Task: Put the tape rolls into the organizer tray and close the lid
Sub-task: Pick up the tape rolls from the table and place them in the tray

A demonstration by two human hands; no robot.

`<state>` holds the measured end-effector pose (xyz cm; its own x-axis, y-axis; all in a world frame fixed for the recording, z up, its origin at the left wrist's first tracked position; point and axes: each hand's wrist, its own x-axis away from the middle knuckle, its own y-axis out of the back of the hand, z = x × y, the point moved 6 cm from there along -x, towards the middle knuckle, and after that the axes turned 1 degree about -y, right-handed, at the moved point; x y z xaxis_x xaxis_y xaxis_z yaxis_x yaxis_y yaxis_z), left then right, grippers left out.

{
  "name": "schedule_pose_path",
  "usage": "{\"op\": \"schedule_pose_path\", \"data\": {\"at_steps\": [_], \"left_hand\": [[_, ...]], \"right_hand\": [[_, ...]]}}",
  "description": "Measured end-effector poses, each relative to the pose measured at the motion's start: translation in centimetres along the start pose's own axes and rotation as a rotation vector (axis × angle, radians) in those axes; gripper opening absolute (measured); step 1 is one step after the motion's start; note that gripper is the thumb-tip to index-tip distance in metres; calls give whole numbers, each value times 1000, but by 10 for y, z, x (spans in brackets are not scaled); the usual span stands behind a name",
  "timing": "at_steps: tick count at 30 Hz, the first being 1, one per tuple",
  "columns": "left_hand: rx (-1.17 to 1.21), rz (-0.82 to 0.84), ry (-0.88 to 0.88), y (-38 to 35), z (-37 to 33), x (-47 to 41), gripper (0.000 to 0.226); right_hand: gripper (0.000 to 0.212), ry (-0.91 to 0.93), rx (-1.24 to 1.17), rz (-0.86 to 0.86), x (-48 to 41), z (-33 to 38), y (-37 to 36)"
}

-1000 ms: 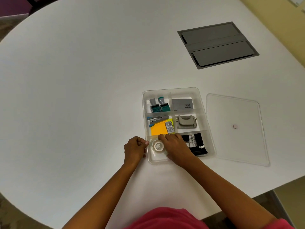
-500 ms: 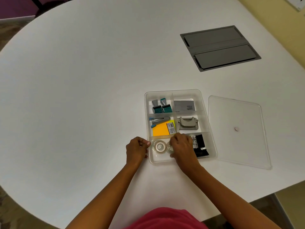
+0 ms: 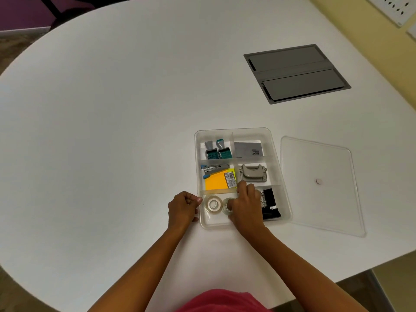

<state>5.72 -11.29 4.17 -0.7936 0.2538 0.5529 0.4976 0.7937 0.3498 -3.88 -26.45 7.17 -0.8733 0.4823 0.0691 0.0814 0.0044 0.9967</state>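
A clear organizer tray (image 3: 276,154) with dividers lies on the white table. In its near-left compartment lie two clear tape rolls side by side: one roll (image 3: 213,204) lies free, the second roll (image 3: 227,206) is half hidden under my right hand (image 3: 246,206), whose fingers close on it. My left hand (image 3: 182,208) is a fist with its thumb against the tray's near-left wall. The clear lid (image 3: 319,183) lies flat on the table right of the tray, apart from it.
Other compartments hold teal binder clips (image 3: 218,152), a grey card (image 3: 247,149), a stapler, orange sticky notes (image 3: 216,182), a grey hole punch (image 3: 252,173) and black clips (image 3: 270,207). A grey cable hatch (image 3: 297,73) is set in the table at the far right.
My right hand has moved right within the near-left compartment, uncovering one tape roll that now lies free. It now rests on a second roll beside it. The left hand has stayed at the tray wall.
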Motion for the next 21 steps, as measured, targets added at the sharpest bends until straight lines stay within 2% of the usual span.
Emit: {"op": "schedule_pose_path", "data": {"at_steps": [21], "left_hand": [[-88, -3, 5, 1, 2, -4, 14]], "right_hand": [[33, -41, -64, 13, -8, -6, -10]]}}
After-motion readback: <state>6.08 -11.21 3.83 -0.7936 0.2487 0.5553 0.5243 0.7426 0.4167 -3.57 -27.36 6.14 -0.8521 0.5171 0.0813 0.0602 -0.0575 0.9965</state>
